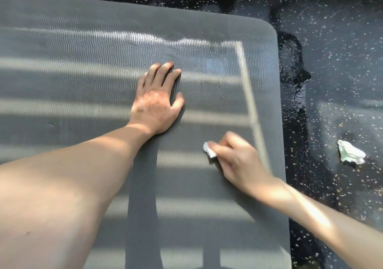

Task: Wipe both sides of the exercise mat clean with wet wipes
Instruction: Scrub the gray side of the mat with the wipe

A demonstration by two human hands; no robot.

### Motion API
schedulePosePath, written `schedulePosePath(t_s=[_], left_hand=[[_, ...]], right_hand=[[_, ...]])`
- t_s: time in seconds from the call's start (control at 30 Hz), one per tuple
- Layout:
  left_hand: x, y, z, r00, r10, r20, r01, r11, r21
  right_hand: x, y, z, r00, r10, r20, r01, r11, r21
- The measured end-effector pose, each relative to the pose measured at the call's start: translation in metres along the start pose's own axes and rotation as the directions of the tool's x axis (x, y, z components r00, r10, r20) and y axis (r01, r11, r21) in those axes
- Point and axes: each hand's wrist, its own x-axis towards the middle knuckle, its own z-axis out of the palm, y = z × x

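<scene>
On the mat (83, 61), a blurred right hand (238, 161) pinches a half-hidden wipe (209, 149); left hand (155, 103) flat.

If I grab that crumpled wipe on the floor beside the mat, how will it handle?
The crumpled wipe looks small and thin, so probably very light. Its wrinkled folds suggest it would squash limply. Its irregular shape probably makes rolling unlikely.

A dark floor (342, 30) fills the top edge and the right side of the view. It is black, rubbery in look, and scattered all over with small pale flecks. An irregular glossy patch (294, 78) runs down its middle right part, darker than the rest and shining; it may be wet. Farther right, a soft band of sunlight (352, 107) lies across the floor and turns it grey.
</scene>
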Motion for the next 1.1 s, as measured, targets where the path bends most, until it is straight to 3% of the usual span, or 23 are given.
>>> schedulePosePath(t_s=[0.13,0.27,0.33,0.5,0.67,0.87,0.93,1.1], left_hand=[[-0.001,-0.001,0.002,1.0,0.007,-0.013,-0.007,1.0,-0.008],[-0.001,0.0,0.001,1.0,0.01,-0.006,-0.01,1.0,-0.009],[0.0,-0.001,0.0,1.0,0.009,-0.012,-0.009,1.0,-0.004],[-0.002,0.0,0.0,1.0,0.019,-0.005,-0.019,1.0,-0.015],[-0.001,0.0,-0.003,1.0,0.011,0.018,-0.011,1.0,-0.004],[-0.003,0.0,-0.004,1.0,0.014,0.024,-0.014,1.0,-0.003],[-0.003,0.001,-0.005,1.0,0.01,0.023,-0.01,1.0,-0.004],[-0.005,0.005,-0.004,0.999,0.012,0.033,-0.014,0.998,0.058]], right_hand=[[0.051,0.028,0.001,0.981,0.041,-0.188,-0.057,0.995,-0.076],[-0.024,-0.011,0.005,1.0,-0.029,0.011,0.029,1.0,0.007],[-0.026,-0.012,0.002,0.999,-0.027,0.034,0.024,0.996,0.084],[0.042,0.017,0.007,0.967,0.079,-0.241,-0.089,0.996,-0.03],[-0.048,-0.034,0.014,1.0,0.02,-0.002,-0.02,0.997,0.08],[0.017,0.004,0.009,0.974,0.113,-0.194,-0.135,0.985,-0.106],[-0.008,-0.006,0.013,0.977,0.15,-0.153,-0.167,0.98,-0.105],[-0.087,-0.042,0.015,0.998,-0.024,0.058,0.023,1.0,0.013]])
